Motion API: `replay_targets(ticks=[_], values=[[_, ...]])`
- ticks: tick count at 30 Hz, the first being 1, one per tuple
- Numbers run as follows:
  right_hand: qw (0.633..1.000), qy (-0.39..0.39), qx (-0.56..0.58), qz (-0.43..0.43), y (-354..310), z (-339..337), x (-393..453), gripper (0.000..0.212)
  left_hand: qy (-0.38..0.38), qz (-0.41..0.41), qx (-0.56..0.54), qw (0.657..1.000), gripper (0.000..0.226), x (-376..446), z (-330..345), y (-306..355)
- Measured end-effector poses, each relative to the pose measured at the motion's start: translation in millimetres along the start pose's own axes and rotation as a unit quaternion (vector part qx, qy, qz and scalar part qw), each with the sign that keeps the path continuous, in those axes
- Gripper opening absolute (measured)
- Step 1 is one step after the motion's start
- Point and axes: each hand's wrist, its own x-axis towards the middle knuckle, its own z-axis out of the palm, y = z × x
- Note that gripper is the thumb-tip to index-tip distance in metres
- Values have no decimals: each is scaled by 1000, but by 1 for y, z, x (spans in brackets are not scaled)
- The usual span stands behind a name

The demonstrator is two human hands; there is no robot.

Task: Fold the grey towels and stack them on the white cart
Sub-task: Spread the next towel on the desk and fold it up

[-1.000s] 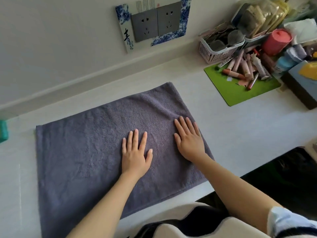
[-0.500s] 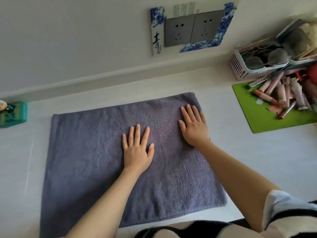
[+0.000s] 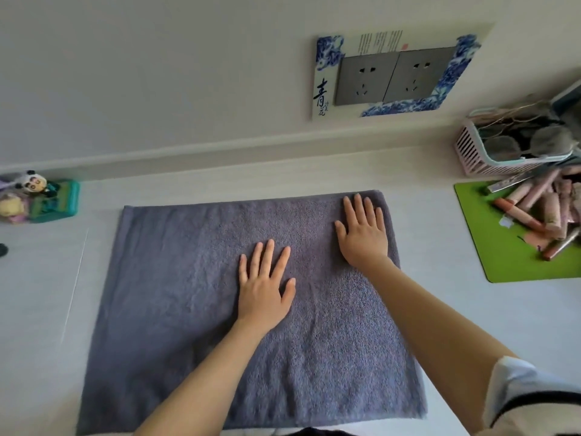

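Hands, left hand (image 3: 264, 291) and right hand (image 3: 364, 237), press straight fingers (image 3: 267, 256) flat on grey towel (image 3: 176, 294).

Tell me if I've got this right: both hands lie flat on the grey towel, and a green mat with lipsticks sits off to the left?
Not quite. The green mat with the lipsticks lies to the right of the grey towel, as the head view shows. The rest holds: the left hand and right hand both rest flat on the towel.

Towel (image 3: 195, 294) lies flat on tabletop (image 3: 471, 316), centre. Left hand (image 3: 264, 287) on towel's middle, right hand (image 3: 363, 234) on its far right corner. Toy box (image 3: 47, 199) far left of towel; mat (image 3: 490, 247) right of towel, basket (image 3: 490, 152) behind mat. Wall sockets (image 3: 393, 78) behind towel.
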Motion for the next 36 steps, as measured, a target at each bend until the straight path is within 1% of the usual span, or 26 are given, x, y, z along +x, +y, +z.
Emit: replay_targets(ticks=[2,3,4,5,7,9,10,12,15,16,18,19,20,22,24,25,27,29,30,31,32,34,36], values=[[999,16,-9,-26,-10,-7,-19,60,6,6,-81,997,62,11,-11,-9],[997,36,-13,-65,-15,-8,-35,58,16,7,-111,994,61,17,-17,-19],[992,49,-17,-119,-23,-6,-59,55,31,6,-116,993,60,21,-21,-34],[983,42,-23,-178,-27,-1,-81,52,41,0,-101,994,60,26,-25,-50],[964,-19,-42,-262,-36,13,-129,47,17,-22,-50,998,67,25,-33,-88],[952,-70,-61,-291,-34,20,-151,44,-28,-34,-4,999,71,23,-39,-118],[950,-70,-67,-298,-32,21,-150,43,-47,-42,8,998,68,20,-44,-127],[950,-57,-87,-294,-26,18,-136,50,-66,-58,22,996,58,16,-51,-135],[954,-81,-135,-256,-28,2,-104,62,-74,-110,34,991,55,7,-56,-138],[954,-78,-155,-245,-29,-5,-92,64,-74,-129,38,988,56,4,-57,-139],[959,-79,-173,-211,-32,-20,-66,59,-74,-155,41,984,57,-1,-60,-137],[965,-77,-176,-177,-34,-25,-54,55,-74,-163,27,983,57,-6,-62,-136],[969,-76,-189,-138,-35,-29,-42,52,-77,-167,-10,983,57,-7,-63,-131],[966,-71,-229,-97,-49,-34,-28,51,-91,-169,-114,975,57,-16,-63,-120],[967,-64,-232,-86,-71,-31,-31,55,-100,-138,-191,967,56,-30,-61,-113],[971,-57,-213,-91,-84,-27,-42,58,-99,-110,-215,965,55,-39,-58,-113],[978,-15,-142,-150,-102,-14,-74,56,-74,-56,-255,962,50,-57,-53,-117],[971,34,-61,-229,-114,2,-118,43,-40,-5,-267,963,36,-76,-48,-131],[966,49,-17,-252,-118,12,-140,37,-27,21,-259,965,28,-85,-46,-139],[962,49,29,-266,-120,23,-162,34,-17,57,-243,968,21,-96,-45,-148],[958,27,59,-279,-121,31,-178,34,-10,86,-231,969,16,-104,-43,-154],[954,-11,104,-282,-126,46,-209,34,-30,135,-216,967,22,-124,-41,-167],[948,-26,133,-287,-131,58,-231,29,-61,154,-209,964,29,-143,-36,-176]])
